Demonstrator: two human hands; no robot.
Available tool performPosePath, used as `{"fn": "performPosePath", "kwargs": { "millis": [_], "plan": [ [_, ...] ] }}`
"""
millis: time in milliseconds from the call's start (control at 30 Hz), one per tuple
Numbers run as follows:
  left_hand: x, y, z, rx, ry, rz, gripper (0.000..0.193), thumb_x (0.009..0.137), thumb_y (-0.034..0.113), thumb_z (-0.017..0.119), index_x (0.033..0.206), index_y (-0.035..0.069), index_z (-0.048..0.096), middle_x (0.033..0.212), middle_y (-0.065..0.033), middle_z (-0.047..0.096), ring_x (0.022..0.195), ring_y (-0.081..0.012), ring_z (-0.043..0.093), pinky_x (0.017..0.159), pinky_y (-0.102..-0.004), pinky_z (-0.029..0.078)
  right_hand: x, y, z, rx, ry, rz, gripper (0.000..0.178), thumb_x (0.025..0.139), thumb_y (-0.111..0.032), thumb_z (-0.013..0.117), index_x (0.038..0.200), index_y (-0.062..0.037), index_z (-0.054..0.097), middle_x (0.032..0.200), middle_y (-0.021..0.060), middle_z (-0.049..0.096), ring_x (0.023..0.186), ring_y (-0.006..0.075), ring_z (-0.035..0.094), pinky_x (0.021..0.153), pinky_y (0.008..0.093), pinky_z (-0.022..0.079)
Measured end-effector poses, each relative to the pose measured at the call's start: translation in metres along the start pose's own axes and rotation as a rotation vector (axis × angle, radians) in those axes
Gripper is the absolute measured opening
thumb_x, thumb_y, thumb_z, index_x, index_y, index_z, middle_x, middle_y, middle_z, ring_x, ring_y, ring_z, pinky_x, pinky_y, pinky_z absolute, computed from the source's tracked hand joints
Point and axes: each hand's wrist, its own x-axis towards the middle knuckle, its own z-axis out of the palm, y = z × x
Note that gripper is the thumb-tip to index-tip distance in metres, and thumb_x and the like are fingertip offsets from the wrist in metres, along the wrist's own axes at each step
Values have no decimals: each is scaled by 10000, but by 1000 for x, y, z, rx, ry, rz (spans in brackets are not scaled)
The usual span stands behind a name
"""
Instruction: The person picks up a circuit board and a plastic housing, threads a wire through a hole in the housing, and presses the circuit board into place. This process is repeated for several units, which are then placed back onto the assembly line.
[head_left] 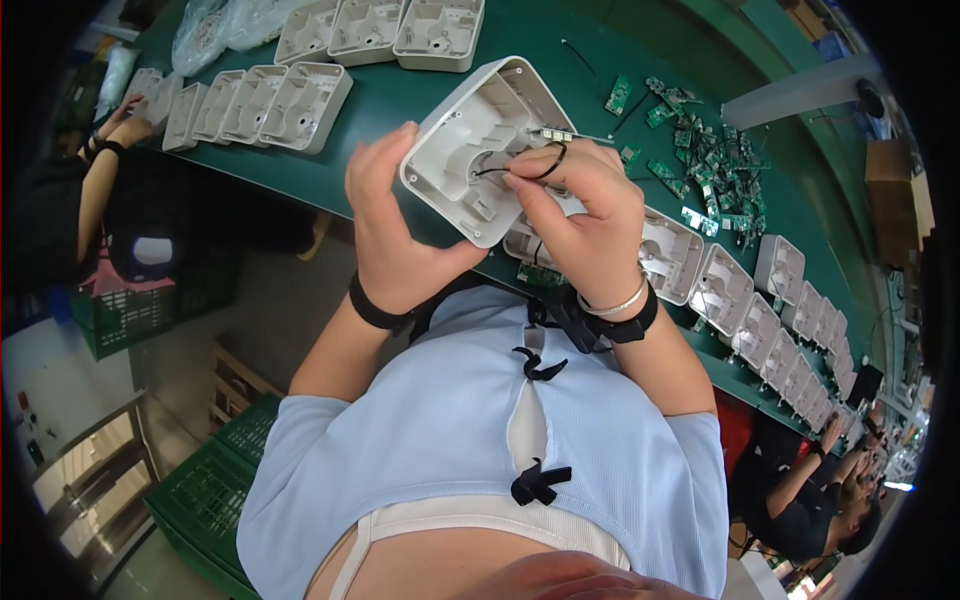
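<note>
My left hand (400,225) is closed on the left and lower edge of an off-white plastic housing (445,150), tilted so that its hollow inside faces up at me. Inside it are moulded ribs, a round recess and corner screw holes. My right hand (590,205) pinches a thin black cable (490,171) between thumb and forefinger over the recess. The cable loops up over the forefinger. A narrow circuit board (557,134) with white connectors shows just above the right fingers; how it is held is hidden.
Open housings stand in rows on the green table (400,110), at the back left (305,105) and along the right (720,285). Loose circuit boards (710,165) lie heaped at the back right. Co-workers' hands (130,125) show at the far left and right. Green crates (205,500) stand lower left.
</note>
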Motion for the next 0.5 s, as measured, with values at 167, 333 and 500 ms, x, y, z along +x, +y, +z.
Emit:
{"fn": "performPosePath", "kwargs": {
  "millis": [167,333,500],
  "plan": [
    [2,6,-1,31,-19,17,1080,555,219,956,1469,44,408,1435,-174,519,1324,-359,505,1158,-540,330,2,-8,-4,-258,-25,-219,288,714,19,791,982,-74,742,986,52,755,943,264,692,849,388,481],
    [3,12,-1,70,-47,45,1075,562,158,956,1471,37,394,1426,-170,471,1327,-316,512,1118,-429,429,0,-9,-3,-333,14,-322,292,694,10,801,963,-84,735,978,50,739,939,274,686,833,390,482],
    [-2,10,5,-13,-26,-29,1083,585,146,956,1488,44,367,1452,-169,429,1331,-304,504,1126,-432,421,-4,-8,-2,-127,-85,-195,277,691,7,804,946,-78,736,934,54,722,917,282,683,800,385,491]
  ]
}}
